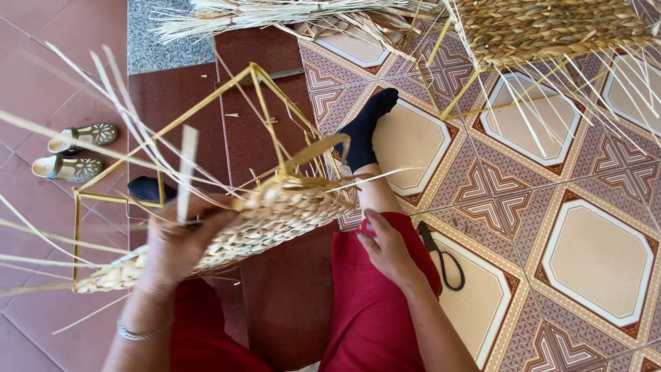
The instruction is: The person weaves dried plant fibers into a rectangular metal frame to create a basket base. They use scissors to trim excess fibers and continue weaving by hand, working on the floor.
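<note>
**Half-woven basket on a wire frame, held over the lap**

Head view, looking down at a seated person. The left hand (180, 242) is closed around the woven wall of a straw basket (275, 213), gripping it from the near side; motion blurs the fingers. The basket is built on a yellow wire frame (206, 103) whose open rectangle rises up and to the left, with loose straw strands (103, 117) fanning out past the picture's left edge. The right hand (387, 246) lies loosely open on the red trousers (365, 310), holding nothing, just right of the basket's lower rim and apart from it. Black scissors (441, 258) lie on the floor close beside that hand's right. A foot in a black sock (365, 131) stretches beyond the basket. The patterned tile floor (592, 255) to the right is open. At the upper right edge stands a second woven piece (544, 27); a straw bundle (275, 14) lies along the top; a pair of sandals (72, 155) sits at far left.
</note>
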